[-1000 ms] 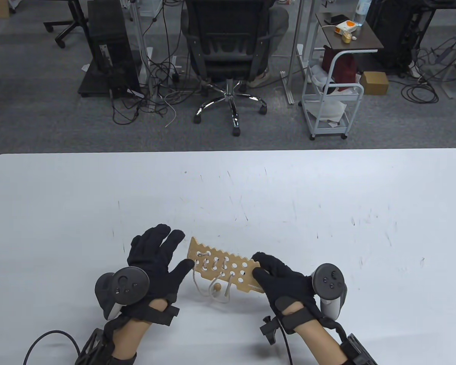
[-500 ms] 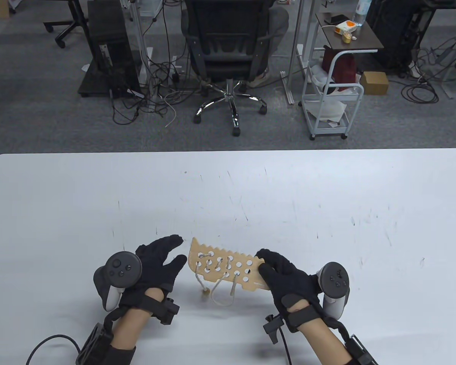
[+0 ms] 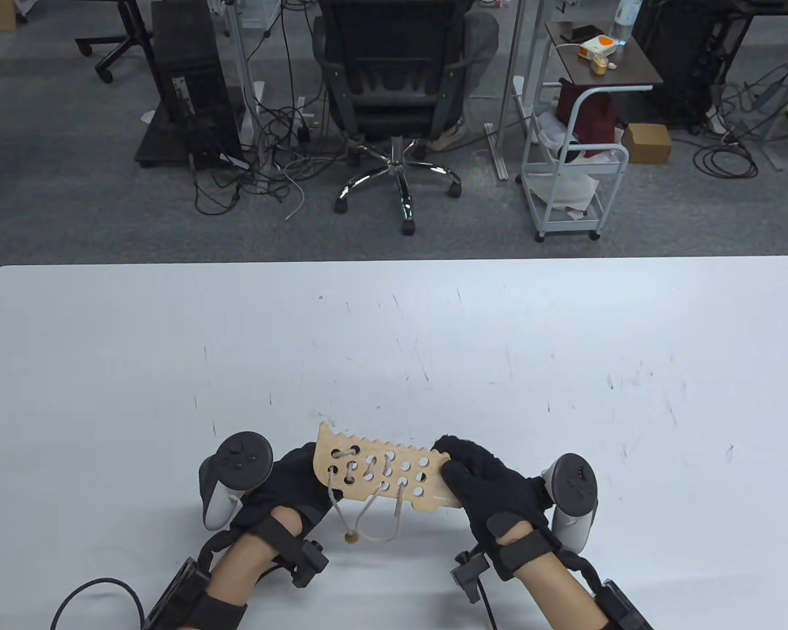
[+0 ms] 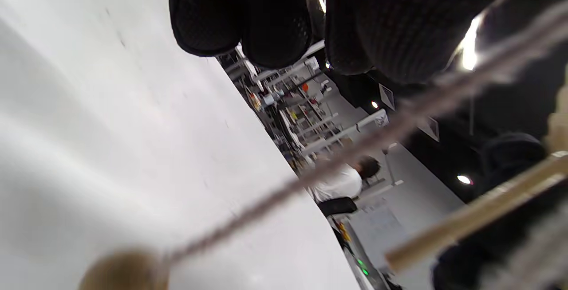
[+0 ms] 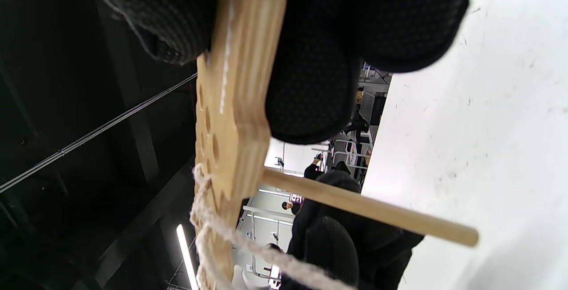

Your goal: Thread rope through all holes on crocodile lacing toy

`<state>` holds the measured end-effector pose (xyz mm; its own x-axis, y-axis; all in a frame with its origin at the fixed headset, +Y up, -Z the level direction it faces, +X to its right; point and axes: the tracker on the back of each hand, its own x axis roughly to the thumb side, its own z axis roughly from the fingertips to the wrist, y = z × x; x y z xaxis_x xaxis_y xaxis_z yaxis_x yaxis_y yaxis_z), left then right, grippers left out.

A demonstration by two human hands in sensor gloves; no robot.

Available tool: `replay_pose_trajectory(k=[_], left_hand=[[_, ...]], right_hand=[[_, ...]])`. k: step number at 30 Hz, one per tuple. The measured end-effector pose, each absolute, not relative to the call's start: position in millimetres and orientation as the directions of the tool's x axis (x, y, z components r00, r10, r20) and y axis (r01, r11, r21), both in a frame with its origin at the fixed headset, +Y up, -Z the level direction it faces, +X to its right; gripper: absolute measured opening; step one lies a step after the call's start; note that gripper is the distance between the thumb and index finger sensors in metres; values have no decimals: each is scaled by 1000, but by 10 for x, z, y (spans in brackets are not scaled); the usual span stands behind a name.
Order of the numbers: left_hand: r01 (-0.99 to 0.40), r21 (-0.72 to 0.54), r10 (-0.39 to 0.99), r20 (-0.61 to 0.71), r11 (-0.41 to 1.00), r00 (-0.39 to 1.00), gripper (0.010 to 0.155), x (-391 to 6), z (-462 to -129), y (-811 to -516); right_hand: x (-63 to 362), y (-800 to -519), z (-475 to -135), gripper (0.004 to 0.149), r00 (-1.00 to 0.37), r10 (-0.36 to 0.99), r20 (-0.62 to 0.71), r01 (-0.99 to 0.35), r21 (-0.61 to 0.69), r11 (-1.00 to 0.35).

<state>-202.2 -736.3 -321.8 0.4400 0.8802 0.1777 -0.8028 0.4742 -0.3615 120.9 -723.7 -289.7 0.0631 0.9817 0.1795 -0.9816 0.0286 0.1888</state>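
Observation:
The wooden crocodile board (image 3: 381,476) is held off the white table (image 3: 433,328), its face tilted up. My right hand (image 3: 463,469) pinches its right end; the right wrist view shows thumb and fingers clamped on the board (image 5: 230,103). Rope (image 3: 368,518) is laced through the left holes, and loops hang below with a bead (image 3: 350,537) and a wooden needle (image 3: 399,506). My left hand (image 3: 295,476) sits at the board's left end, its fingers hidden behind the board. In the left wrist view the fingers (image 4: 239,15) hold nothing, with the blurred rope (image 4: 355,148) and needle (image 4: 475,210) close by.
The hands work near the table's front edge. Beyond the far edge stand an office chair (image 3: 394,85), a white cart (image 3: 571,177) and floor cables.
My left hand turned over and slid from beside the board's left end to behind it. The board rose and shifted slightly left, so the rope loops and bead now hang free.

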Motion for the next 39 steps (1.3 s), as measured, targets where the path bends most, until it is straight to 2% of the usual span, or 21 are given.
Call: replay_pose_trajectory(k=[7,18,23,39], left_hand=[[-778,-500,925,187,380,331,52,-1837,-3157,-7397],[-724,-619,952,175,305,251,54,-1630,-3060,-7431],[-737,-612,958,174,287,229,46,-1626,-3058,-7427],[-845,-467,965,154,259,210,46,-1886,-3179,-7419]], right_hand=[[1165,-7267,-2894,49,88,984,158,-974,222,51],[1094,-7294,-2873,49,90,984,151,-966,254,49],[1089,-7290,-2869,49,90,985,149,-965,257,49],[1190,-7273,-2910,49,100,984,145,-975,213,67]])
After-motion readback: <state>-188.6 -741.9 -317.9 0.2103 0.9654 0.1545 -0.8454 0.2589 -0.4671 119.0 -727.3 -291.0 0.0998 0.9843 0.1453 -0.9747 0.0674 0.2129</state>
